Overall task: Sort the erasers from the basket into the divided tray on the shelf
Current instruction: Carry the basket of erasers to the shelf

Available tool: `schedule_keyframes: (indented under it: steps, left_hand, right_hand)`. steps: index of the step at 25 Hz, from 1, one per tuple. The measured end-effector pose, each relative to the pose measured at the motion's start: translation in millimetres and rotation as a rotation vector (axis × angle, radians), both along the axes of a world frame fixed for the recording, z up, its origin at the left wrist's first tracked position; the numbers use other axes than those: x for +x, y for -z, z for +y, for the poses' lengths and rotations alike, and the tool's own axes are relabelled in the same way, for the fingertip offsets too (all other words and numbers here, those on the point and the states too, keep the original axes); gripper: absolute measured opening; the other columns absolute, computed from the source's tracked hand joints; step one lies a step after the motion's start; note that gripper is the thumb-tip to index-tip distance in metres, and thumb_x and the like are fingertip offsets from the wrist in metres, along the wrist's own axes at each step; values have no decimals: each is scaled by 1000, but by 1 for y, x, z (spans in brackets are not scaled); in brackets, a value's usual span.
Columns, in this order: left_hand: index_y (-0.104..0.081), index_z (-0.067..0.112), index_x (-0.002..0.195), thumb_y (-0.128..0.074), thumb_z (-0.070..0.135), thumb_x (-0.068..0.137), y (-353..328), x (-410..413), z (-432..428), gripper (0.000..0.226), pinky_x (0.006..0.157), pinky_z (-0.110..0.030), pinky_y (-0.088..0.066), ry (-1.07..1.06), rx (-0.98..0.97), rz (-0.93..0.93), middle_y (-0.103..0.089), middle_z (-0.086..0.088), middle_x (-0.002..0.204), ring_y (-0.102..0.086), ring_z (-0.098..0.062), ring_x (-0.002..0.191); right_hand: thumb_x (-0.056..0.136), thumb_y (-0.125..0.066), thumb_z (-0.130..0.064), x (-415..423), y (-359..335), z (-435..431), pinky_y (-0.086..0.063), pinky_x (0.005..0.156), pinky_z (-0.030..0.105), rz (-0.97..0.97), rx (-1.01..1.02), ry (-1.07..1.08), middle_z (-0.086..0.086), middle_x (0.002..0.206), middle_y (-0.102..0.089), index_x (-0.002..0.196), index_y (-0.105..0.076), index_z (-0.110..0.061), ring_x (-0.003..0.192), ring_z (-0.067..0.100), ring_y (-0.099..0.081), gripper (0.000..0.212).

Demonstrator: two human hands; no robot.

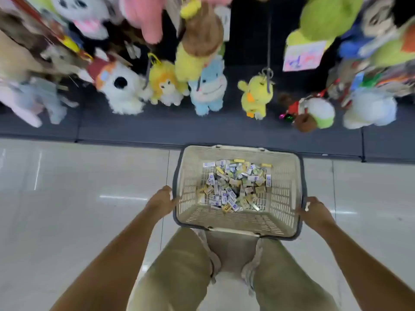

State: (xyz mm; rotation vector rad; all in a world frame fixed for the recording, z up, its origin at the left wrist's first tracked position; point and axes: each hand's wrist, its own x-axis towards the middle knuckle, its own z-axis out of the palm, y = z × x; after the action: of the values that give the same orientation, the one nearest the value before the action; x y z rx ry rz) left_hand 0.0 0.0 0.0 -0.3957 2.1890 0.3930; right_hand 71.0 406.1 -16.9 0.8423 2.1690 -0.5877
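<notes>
A beige plastic basket (285,198) with a dark rim is held over the floor in front of my knees. A heap of several small wrapped erasers (235,186), white-blue and yellow, lies on its bottom. My left hand (162,199) grips the basket's left rim. My right hand (314,209) grips the right rim. The divided tray is not in view.
A dark shelf base (134,129) runs across the view beyond the basket. Several plush toys (207,86) hang above it. The floor is glossy white tile (78,187). My legs in khaki shorts (179,272) are below the basket.
</notes>
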Motion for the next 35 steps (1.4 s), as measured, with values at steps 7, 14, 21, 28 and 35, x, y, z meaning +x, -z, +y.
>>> schedule_keyframes:
  steps: [7, 14, 21, 28, 35]
  left_hand:
    - [-52, -2, 113, -57, 11, 85, 113, -21, 5, 32, 66, -32, -48, -389, 23, 77, -62, -14, 89, -61, -32, 84]
    - [-59, 1, 73, -60, 8, 80, 101, -26, -1, 10, 62, -35, -47, -883, 182, 48, -56, -12, 61, -51, -25, 53]
    - [-57, 3, 93, -60, 9, 87, -93, 16, 7, 9, 66, -37, -45, -824, 230, 49, -55, -11, 65, -52, -22, 60]
    - [-56, 5, 73, -61, 10, 88, -269, 21, 45, 16, 54, -32, -43, -549, 302, -6, -56, 0, 39, -52, -17, 46]
    - [-52, 4, 80, -54, 4, 87, -301, 3, 160, 7, 41, -24, -35, -77, 326, -4, -43, -9, 61, -41, -9, 33]
  right_hand:
    - [85, -63, -25, -12, 97, 15, -42, 75, 34, 132, -35, 565, 18, 99, -62, 115, -54, -2, 82, 28, -55, 39]
    - [81, -70, -14, -7, 66, 33, -45, 68, 38, 89, -314, 915, 10, 68, -52, 85, -58, -5, 60, 21, -48, 15]
    - [77, -74, -24, 69, -103, 40, -49, 62, 32, 115, -214, 955, 5, 58, -62, 67, -61, -10, 58, 20, -56, 21]
    - [84, -67, -17, 164, -271, 27, -44, 49, 25, 241, -183, 1189, 4, 55, -56, 69, -56, -9, 44, 12, -51, 20]
    - [87, -59, -16, 273, -323, 25, -37, 33, 13, 295, -87, 1463, -9, 33, -49, 72, -51, -10, 27, 1, -43, 18]
